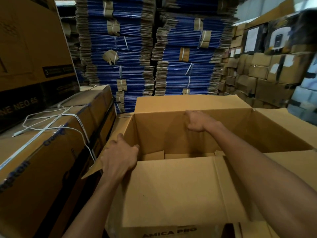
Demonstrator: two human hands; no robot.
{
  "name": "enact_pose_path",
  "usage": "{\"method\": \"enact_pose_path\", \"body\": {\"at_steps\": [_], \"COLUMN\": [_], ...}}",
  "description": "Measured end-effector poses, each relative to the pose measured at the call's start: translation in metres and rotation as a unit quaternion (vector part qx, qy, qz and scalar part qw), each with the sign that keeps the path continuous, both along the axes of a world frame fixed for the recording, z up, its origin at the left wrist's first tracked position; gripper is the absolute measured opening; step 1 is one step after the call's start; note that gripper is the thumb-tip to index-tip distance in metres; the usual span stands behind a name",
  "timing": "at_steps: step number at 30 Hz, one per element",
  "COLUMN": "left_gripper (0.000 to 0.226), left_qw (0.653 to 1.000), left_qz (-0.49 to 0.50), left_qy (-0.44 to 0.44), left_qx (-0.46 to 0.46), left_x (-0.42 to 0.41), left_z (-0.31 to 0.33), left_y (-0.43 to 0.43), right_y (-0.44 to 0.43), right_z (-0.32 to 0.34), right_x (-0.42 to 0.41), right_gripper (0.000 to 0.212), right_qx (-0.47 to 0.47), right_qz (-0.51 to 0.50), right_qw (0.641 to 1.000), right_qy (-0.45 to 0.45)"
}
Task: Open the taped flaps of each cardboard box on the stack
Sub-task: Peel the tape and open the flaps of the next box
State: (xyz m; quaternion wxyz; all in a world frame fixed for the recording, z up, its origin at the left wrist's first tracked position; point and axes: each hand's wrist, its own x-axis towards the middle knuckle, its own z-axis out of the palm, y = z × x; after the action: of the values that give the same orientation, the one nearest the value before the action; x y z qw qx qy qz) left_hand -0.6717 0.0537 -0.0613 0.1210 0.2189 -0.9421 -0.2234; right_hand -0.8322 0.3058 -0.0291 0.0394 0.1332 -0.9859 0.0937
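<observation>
My left hand (120, 157) curls its fingers over the left rim of the open cardboard box (161, 131); my right hand (197, 121) grips the far rim ahead. The near flap (171, 189) sags inward beneath my wrists; an uneven pull, I judge, could tear a crease.

Tall stacks of flattened blue cartons (133, 48) tied in bundles at the back, loose white cable (72, 128) at left, wall of brown cartons (253, 79) at right
</observation>
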Motion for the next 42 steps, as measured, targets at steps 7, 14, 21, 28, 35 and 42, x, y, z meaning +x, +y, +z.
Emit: {"method": "enact_pose_path", "body": {"at_steps": [7,14,21,28,35,42], "left_gripper": [0.062,0.046,0.053,0.041,0.028,0.027], "left_qw": [0.995,0.964,0.949,0.862,0.857,0.890], "left_qz": [-0.037,-0.164,-0.189,-0.038,0.022,-0.034], "left_qy": [0.077,0.171,0.251,0.383,0.157,0.098], "left_qx": [-0.051,-0.125,-0.034,0.331,0.491,0.443], "left_x": [0.004,0.020,0.058,0.092,0.093,0.079], "left_z": [-0.005,-0.022,-0.054,-0.107,-0.166,-0.182], "left_y": [0.000,-0.008,-0.017,-0.014,0.020,0.021], "right_y": [0.024,0.079,0.165,0.229,0.252,0.232], "right_z": [-0.002,-0.027,-0.077,-0.120,-0.207,-0.235], "right_x": [0.089,0.174,0.220,0.226,0.219,0.204], "right_gripper": [0.040,0.025,0.045,0.049,0.022,0.044], "right_qx": [-0.114,-0.150,-0.079,-0.379,-0.794,-0.644], "right_qz": [-0.011,-0.089,-0.159,-0.236,-0.265,-0.254], "right_qw": [0.993,0.969,0.962,0.866,0.546,0.720], "right_qy": [0.042,0.178,0.207,0.226,0.014,-0.050]}}
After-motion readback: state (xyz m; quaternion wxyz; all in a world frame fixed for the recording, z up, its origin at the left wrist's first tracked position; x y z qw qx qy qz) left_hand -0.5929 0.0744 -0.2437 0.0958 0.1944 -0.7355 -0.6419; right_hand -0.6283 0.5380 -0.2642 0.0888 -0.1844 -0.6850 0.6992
